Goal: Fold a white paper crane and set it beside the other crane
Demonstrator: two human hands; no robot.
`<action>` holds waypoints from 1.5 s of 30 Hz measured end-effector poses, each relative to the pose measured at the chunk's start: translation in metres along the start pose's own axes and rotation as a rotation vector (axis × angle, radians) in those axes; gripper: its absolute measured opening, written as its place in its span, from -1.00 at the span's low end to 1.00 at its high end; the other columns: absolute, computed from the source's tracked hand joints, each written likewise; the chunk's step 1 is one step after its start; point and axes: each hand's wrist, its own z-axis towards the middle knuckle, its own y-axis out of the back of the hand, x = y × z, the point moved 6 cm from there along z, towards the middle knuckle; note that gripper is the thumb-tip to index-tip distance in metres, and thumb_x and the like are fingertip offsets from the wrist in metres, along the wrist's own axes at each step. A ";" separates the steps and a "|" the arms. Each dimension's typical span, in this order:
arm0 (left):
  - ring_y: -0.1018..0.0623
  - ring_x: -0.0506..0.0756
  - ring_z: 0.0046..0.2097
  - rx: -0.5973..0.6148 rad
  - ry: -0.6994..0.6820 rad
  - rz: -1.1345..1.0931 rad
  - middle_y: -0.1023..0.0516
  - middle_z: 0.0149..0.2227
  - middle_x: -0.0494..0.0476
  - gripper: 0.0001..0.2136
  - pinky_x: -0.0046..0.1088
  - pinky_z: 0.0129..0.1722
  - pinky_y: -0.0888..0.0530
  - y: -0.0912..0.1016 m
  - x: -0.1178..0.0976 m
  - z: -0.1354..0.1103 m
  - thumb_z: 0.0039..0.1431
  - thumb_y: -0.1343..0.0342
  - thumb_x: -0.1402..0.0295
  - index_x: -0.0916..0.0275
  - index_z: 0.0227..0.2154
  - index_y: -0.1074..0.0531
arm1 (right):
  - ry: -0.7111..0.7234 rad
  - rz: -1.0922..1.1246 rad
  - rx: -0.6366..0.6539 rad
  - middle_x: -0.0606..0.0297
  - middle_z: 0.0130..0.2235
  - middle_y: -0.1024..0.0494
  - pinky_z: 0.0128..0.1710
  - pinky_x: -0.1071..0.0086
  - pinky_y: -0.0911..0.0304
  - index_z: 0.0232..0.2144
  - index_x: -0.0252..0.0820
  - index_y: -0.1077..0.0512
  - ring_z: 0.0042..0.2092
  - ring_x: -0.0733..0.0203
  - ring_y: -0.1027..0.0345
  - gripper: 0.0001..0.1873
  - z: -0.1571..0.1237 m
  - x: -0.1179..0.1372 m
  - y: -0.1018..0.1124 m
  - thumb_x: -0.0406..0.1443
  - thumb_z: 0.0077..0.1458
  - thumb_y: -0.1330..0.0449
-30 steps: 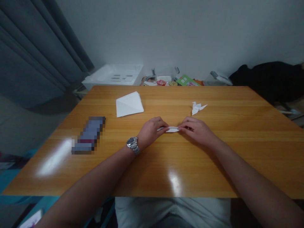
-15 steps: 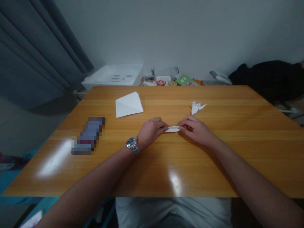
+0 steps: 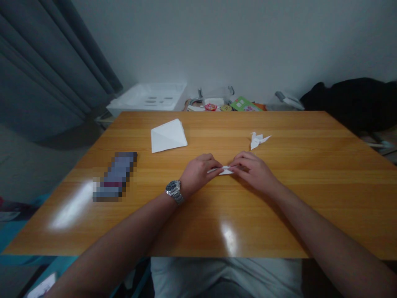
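Observation:
Between my two hands is a narrow folded piece of white paper [image 3: 227, 170], low over the middle of the table [image 3: 198, 215]. My left hand [image 3: 202, 169], with a metal watch [image 3: 173, 188] on its wrist, pinches the paper's left part. The right part is pinched by my right hand [image 3: 253, 169]; fingers of both hands cover much of the paper. Just beyond my right hand stands a white folded paper crane [image 3: 258, 140]. A stack of white paper sheets [image 3: 169, 136] lies farther off to the left, its top sheet showing a crease.
A pixelated, phone-like dark object [image 3: 117, 177] lies on the table's left side. Past the far edge are a white plastic tray [image 3: 149, 96], a green packet [image 3: 245, 104] and assorted small items. Black cloth [image 3: 350, 101] is heaped at the far right, and a grey curtain [image 3: 56, 70] hangs left.
My fingertips have come closer together along the folded paper, so less of it shows between them. The crane and the stack of sheets stay in place.

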 end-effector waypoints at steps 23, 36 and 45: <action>-0.50 0.11 -0.12 -0.046 -0.033 0.012 -0.53 -0.16 0.17 -0.81 -0.36 -0.09 -0.43 0.007 -0.003 0.000 0.38 -0.03 0.32 0.24 -0.11 -0.53 | -0.094 0.023 -0.029 0.21 -0.26 -0.52 -0.18 0.20 -0.28 -0.30 -0.12 -0.54 -0.18 0.08 -0.40 -0.88 -0.001 -0.013 0.005 -0.22 0.25 -0.23; -0.49 0.12 -0.09 0.099 -0.149 0.007 -0.53 -0.13 0.17 -0.85 -0.35 -0.06 -0.43 -0.005 -0.013 -0.003 0.37 -0.05 0.30 0.22 -0.14 -0.47 | -0.202 0.162 0.084 0.22 -0.30 -0.52 -0.23 0.25 -0.27 -0.33 -0.16 -0.55 -0.25 0.14 -0.39 -0.87 -0.003 -0.016 -0.011 -0.26 0.21 -0.23; -0.51 0.07 -0.18 0.100 -0.071 -0.066 -0.53 -0.22 0.11 -0.91 -0.43 -0.16 -0.42 -0.008 -0.007 -0.001 0.35 -0.07 0.37 0.24 -0.22 -0.44 | -0.211 0.193 0.102 0.20 -0.26 -0.53 -0.17 0.24 -0.31 -0.27 -0.15 -0.56 -0.21 0.13 -0.42 -0.82 -0.004 -0.015 -0.015 -0.20 0.25 -0.20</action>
